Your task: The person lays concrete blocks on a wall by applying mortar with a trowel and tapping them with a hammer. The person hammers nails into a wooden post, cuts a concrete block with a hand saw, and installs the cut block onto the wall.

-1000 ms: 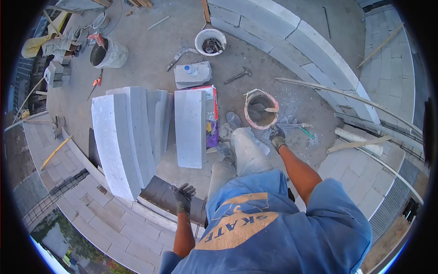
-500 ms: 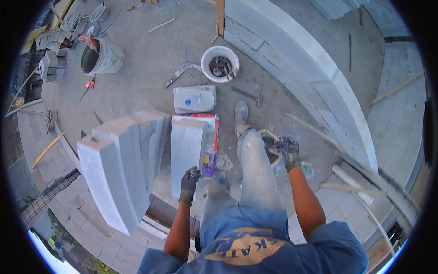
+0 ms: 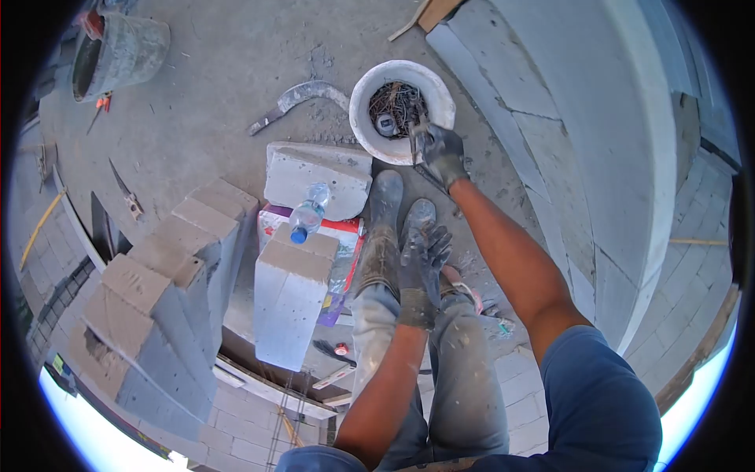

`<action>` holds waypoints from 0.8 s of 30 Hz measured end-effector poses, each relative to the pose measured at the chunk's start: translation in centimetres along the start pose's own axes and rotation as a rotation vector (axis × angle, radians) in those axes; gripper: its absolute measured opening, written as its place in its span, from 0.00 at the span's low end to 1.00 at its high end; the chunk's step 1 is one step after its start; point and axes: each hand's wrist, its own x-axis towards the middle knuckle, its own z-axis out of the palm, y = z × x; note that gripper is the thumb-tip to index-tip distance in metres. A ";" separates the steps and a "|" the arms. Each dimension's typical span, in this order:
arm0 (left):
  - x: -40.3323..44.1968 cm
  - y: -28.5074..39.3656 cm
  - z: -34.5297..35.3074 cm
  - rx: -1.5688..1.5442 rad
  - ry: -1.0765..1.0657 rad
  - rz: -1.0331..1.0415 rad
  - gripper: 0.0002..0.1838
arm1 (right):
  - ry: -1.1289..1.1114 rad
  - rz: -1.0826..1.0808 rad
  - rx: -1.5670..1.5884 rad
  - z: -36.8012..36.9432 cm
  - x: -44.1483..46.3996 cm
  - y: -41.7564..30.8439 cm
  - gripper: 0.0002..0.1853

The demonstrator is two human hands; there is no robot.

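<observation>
White bucket (image 3: 442,101): sits upper centre of frame, holds dark metal bits (image 3: 397,104). Gloved right hand (image 3: 439,151): reaches lower-right rim, fingers bent; cannot tell if pinching anything. Gloved left hand (image 3: 425,266): hangs mid-frame over lower legs (image 3: 379,263), fingers loosely spread.

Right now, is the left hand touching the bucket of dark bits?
Apart: the head view shows boots and floor between the left hand and the bucket.

Soft daylight, lower-corner glare, fisheye-bent edges, perhaps slightly soft.
</observation>
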 end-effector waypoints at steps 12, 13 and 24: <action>13.0 -7.2 -2.8 0.023 0.221 -0.057 0.18 | -0.416 -0.665 -0.668 11.0 11.2 3.0 0.17; 13.4 -7.7 -3.2 0.156 0.168 -0.016 0.22 | -0.420 -0.680 -0.678 10.3 11.3 2.4 0.17; 13.0 -3.0 -1.8 -0.038 0.212 -0.059 0.20 | -0.632 -0.639 -0.467 6.3 11.9 1.3 0.14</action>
